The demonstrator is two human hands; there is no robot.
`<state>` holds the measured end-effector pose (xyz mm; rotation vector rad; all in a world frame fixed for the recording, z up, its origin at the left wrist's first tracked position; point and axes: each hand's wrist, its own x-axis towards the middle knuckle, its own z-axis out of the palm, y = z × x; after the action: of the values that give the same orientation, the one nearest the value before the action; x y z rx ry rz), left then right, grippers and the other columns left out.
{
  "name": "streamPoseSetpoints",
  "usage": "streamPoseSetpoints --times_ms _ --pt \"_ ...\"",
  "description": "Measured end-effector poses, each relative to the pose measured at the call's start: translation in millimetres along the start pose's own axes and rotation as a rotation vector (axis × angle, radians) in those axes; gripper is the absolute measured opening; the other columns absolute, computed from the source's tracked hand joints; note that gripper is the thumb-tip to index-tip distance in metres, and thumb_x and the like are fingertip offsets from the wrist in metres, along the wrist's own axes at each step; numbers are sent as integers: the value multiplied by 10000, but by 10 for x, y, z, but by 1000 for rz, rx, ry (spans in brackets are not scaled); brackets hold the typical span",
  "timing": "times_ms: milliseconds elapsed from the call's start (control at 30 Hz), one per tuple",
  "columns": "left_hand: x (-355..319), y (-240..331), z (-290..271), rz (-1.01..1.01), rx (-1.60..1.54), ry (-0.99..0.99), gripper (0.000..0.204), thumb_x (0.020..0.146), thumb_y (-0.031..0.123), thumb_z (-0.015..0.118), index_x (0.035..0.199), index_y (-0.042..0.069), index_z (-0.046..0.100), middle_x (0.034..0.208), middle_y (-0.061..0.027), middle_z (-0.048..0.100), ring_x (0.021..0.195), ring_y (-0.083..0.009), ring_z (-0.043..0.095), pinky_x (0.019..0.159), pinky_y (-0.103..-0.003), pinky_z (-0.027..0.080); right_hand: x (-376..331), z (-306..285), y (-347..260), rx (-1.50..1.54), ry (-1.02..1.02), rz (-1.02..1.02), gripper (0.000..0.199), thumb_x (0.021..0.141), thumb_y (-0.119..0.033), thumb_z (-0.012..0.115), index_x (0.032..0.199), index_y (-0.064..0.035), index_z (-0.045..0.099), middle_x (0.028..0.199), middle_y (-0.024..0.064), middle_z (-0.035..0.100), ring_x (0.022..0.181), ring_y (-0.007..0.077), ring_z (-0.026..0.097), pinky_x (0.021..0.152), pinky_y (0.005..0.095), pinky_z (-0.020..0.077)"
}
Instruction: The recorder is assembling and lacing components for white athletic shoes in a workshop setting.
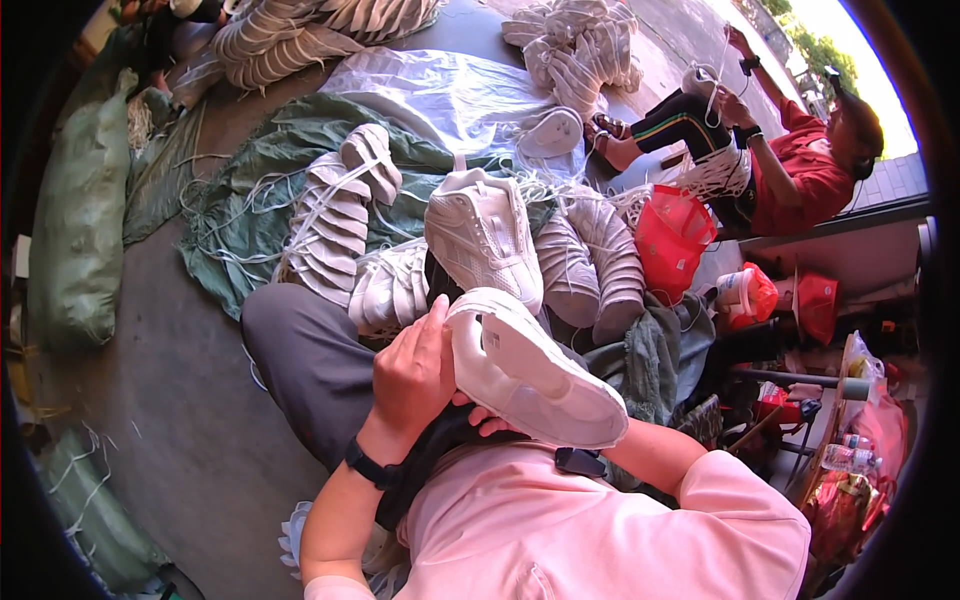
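Note:
A white shoe upper (545,385) is held over my lap, tilted so that its pale, flat underside shows. My left hand (415,365) is closed on the edge at its left end, with the fingers together. Beneath the upper is my right hand (487,420), of which only some fingertips show, curled at its lower left edge; the rest is hidden behind it. Just beyond, a white lace-up shoe upper (483,235) stands between my knees. Nested rows of white uppers (330,225) tied with laces lie to its left, and more uppers (590,255) to its right.
Green cloth (250,165) and clear plastic sheeting (430,95) cover the floor ahead. Stuffed green sacks (80,220) stand at left. A red bag (672,240) is at right, near a seated person in red (800,170) handling a lace. Larger piles of uppers (290,45) lie farther off.

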<state>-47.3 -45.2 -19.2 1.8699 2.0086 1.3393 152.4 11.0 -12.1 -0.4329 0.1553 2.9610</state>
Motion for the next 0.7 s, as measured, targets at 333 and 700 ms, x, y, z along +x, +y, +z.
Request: streamPoseSetpoints --times_ms 333,700 --pt "28 104 -83 -139 -163 46 218 848 107 650 1036 2 610 807 -118 636 663 -294 641 590 -342 514 -58 -105 -53 -34 51 64 691 973 -522 353 1476 -66 223 1401 321 328 1142 410 509 989 447 418" --pt "81 112 18 -24 53 99 192 824 50 670 1005 4 627 783 -112 599 645 -285 616 580 -349 510 -61 -105 -26 -53 22 80 734 958 -566 344 1469 -54 223 1397 286 354 1124 374 520 986 424 419"
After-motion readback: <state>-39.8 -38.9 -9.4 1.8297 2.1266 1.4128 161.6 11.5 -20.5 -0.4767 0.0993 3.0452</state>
